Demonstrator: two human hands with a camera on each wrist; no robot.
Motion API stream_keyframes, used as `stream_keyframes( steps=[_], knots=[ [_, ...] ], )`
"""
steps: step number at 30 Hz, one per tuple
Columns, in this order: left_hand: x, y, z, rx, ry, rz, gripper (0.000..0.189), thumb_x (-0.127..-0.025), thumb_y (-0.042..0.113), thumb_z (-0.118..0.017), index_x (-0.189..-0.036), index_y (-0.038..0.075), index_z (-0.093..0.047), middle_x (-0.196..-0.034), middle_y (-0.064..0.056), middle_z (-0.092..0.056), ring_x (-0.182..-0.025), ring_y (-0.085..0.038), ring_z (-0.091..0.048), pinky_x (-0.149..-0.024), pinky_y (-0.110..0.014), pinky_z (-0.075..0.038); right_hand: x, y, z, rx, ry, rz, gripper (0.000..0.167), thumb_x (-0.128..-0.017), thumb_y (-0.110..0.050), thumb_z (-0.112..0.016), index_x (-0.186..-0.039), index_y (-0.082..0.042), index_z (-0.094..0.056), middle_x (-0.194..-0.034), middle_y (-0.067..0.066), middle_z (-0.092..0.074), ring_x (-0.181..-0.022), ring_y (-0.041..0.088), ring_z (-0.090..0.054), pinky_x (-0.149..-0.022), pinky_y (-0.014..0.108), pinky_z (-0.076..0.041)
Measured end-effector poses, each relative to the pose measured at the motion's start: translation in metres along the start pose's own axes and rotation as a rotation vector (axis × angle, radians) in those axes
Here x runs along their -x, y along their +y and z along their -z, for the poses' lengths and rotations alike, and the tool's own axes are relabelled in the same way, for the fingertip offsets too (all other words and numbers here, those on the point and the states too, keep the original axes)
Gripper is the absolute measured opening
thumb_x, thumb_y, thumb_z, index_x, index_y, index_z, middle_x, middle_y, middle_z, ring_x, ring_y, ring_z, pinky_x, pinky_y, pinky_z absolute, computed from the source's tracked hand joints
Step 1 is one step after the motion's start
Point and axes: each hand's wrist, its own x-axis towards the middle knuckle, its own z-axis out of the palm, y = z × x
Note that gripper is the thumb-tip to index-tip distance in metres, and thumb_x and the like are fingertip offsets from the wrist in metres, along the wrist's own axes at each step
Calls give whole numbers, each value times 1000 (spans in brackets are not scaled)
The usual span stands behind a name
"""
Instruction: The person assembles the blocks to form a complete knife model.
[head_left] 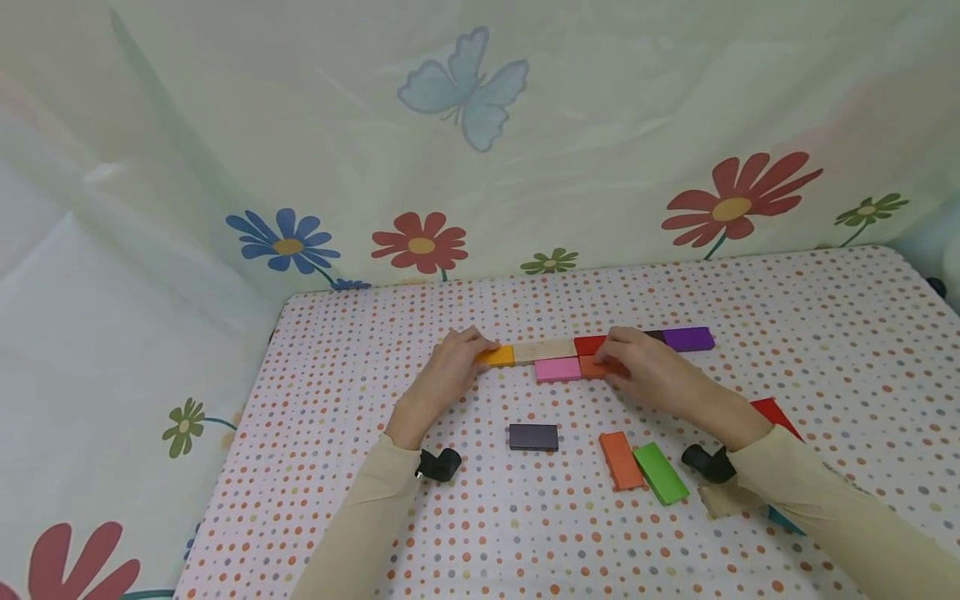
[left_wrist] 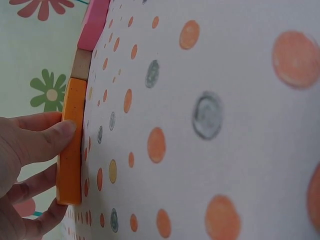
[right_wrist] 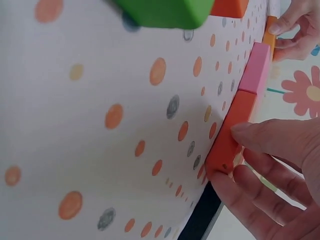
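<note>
My left hand [head_left: 444,372] pinches the yellow-orange block [left_wrist: 74,150] at the left end of a row, thumb on its near face. A bare wooden block [head_left: 543,351], a red block [head_left: 589,344], a black block [head_left: 656,335] and a purple block [head_left: 688,338] continue that row to the right. In front of it lies a pink block [head_left: 558,370], end to end with an orange-red block [right_wrist: 232,132]. My right hand [head_left: 648,371] grips the orange-red block, thumb on its near face and a finger at its right end. This hand hides part of the back row.
Nearer on the dotted tablecloth [head_left: 450,533] lie a dark grey block [head_left: 533,437], an orange block [head_left: 621,461] and a green block [head_left: 661,473]. By the right forearm are a red block [head_left: 776,415], a wooden piece [head_left: 727,500] and a blue piece [head_left: 785,520], partly covered.
</note>
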Motion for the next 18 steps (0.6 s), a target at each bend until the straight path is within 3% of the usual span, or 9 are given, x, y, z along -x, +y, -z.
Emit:
stream_keyframes(
  steps=[11,15,18],
  knots=[
    [-1,1,0,-1,-11,0,35,-98,6,-73,-133,4,-71,-118,-9,-68,-113,-29,-63,-121,-55,-34,-2,-1,5,0,15,60,24,-83,0,-86,-104,-4,-77,-99,6,-61,-85,20,-56,-74,38,-58],
    [-1,0,0,-5,-8,7,34,-98,7,-73,-133,5,-71,-118,-9,-68,-113,-29,-63,-121,-53,-34,-8,-15,5,10,28,170,26,-82,1,-86,-105,-4,-76,-104,8,-63,-90,21,-58,-76,38,-60],
    [0,0,0,-3,-5,11,34,-98,7,-73,-132,5,-71,-118,-9,-68,-114,-29,-63,-119,-54,-37,-16,-28,1,20,-8,294,26,-83,3,-86,-107,-4,-76,-109,8,-64,-93,21,-61,-78,35,-61]
  ],
)
